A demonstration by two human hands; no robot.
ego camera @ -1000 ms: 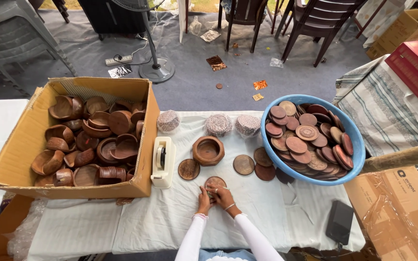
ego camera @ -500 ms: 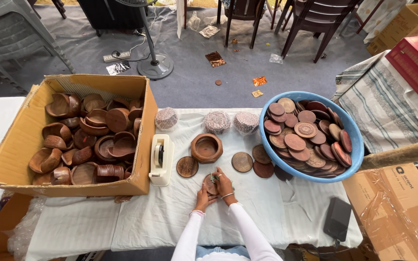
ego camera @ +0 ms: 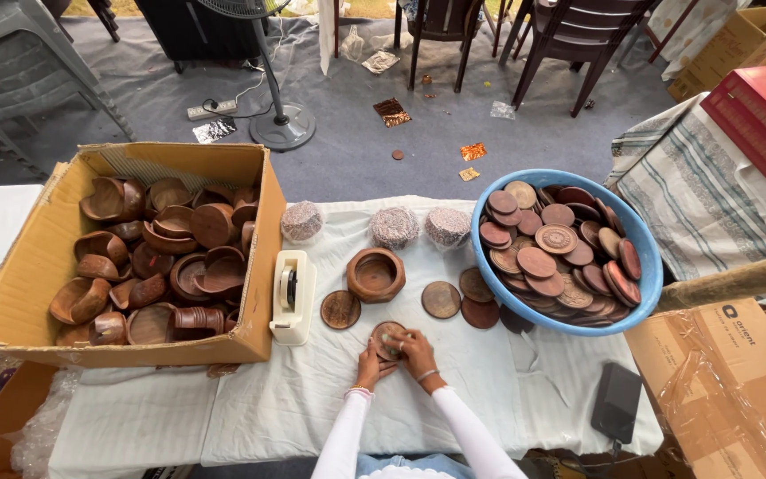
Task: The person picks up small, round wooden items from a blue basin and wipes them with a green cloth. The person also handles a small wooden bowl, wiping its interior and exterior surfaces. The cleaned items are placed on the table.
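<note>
Left hand: the left hand, in a white sleeve with a thin bracelet at the wrist, rests on the white cloth with its fingers curled around the near left edge of a round brown wooden lid, grasping it.
Right hand: the right hand, also white-sleeved, lies over the lid's right half with fingers bent down onto it, gripping it together with the left.
Lid position: the disc sits just above the cloth at the table's near middle, directly below a small round carved wooden bowl.
Loose discs: one flat brown wooden disc lies to the left of the held lid; three more lie to its right, near a blue plastic basin.
Basin: it is heaped with similar brown discs, some plain, some carved.
Cardboard box: a large open cardboard box at the left holds many dark wooden bowls, piled loosely.
Tape dispenser: a cream tape dispenser stands just beside the box's right wall.
Wrapped bundles: three round bundles in patterned wrap line the far edge of the cloth.
Dark flat object: a black rectangular slab lies at the near right of the cloth.
</note>
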